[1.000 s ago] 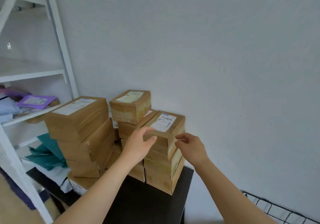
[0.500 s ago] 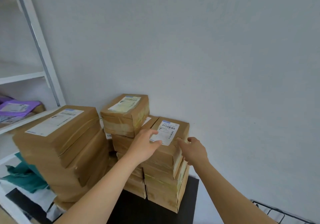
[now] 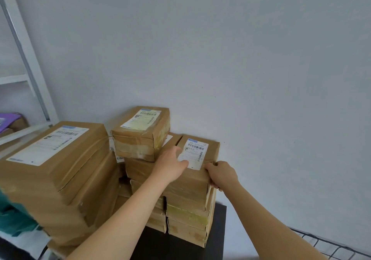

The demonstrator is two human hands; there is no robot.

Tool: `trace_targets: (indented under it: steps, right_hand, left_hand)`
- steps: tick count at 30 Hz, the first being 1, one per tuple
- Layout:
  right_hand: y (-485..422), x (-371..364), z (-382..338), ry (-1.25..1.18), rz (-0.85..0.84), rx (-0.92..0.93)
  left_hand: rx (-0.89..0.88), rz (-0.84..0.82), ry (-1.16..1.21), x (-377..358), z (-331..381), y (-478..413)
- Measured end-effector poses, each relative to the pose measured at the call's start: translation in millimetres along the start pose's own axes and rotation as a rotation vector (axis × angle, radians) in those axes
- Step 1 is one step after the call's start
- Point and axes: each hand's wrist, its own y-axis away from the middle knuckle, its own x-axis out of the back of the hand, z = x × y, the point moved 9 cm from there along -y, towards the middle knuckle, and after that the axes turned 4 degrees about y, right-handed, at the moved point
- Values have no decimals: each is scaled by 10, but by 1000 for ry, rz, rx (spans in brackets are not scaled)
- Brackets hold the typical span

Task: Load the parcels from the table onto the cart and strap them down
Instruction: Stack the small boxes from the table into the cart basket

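cardboard top parcel point(image 3: 210, 155): my left hand point(image 3: 170, 166) and right hand point(image 3: 221, 174) curl fingers round its edges; uneven lift could topple the narrow stack point(image 3: 188, 215) beneath.

Left hand point(image 3: 170, 167) covered the label's near left corner on the top parcel point(image 3: 208, 149). Its own back hid most of its fingers, so the grip was unclear. Right hand point(image 3: 220, 174) fingertips curled out of sight under that parcel's near right corner. Label print was too small to read. Big left stack point(image 3: 60, 169) was motion-blurred and cut by the frame edge. Table point(image 3: 217, 239) was mostly buried under parcels. Wire cart point(image 3: 321, 243) was cropped at bottom right.
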Motion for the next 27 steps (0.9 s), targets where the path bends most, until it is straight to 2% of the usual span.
trace_targets:
  steps: [4,9,12,16,18,21,24,27]
  right_hand:
    - [30,76,-55,71,75,45]
    - [114,140,-64,-3,109,76]
    - [132,136,36,-156,93,36]
    - [137,148,231,-347,68,-77]
    - [142,119,310,-382,34,-137]
    - [190,-68,395,-462,-117,-235]
    - [245,-278,399,-639,-259,-280]
    - [281,-261,404,-771,-243,-294]
  left_hand:
    - [32,28,128,26,4,10]
    - [69,70,299,25,-49,-8]
    - [114,75,413,-8,-127,-23]
    - [151,61,436,-68,-188,-16]
    - [189,4,431,-145,-213,0]
    - [250,-99,471,-272,-262,19]
    - [243,-103,533,-302,-248,38]
    - [178,-83,563,-287,-137,55]
